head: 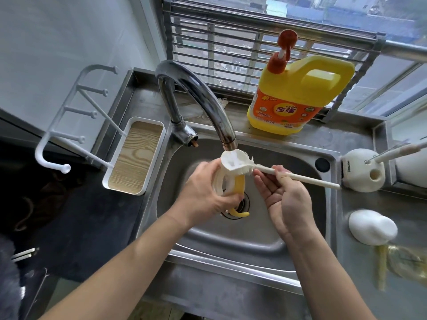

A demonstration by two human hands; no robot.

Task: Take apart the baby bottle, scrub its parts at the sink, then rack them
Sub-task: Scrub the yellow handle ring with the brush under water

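My left hand (205, 195) grips the bottle's white collar ring with yellow handles (233, 185) over the steel sink (288, 227), right under the faucet spout (227, 137). My right hand (284, 195) holds the long white brush (300, 177) by its handle; the bristle head (233, 161) presses against the top of the ring. One yellow handle tip (240, 214) hangs over the drain. On the counter to the right lie a white cap (372, 227) and a blurred clear bottle part with a yellow strip (392, 264).
A white drying rack with pegs and a wood-look tray (136, 158) stands left of the sink. A yellow detergent jug (298, 95) sits behind the sink by the window. A white brush holder (362, 169) stands at the right.
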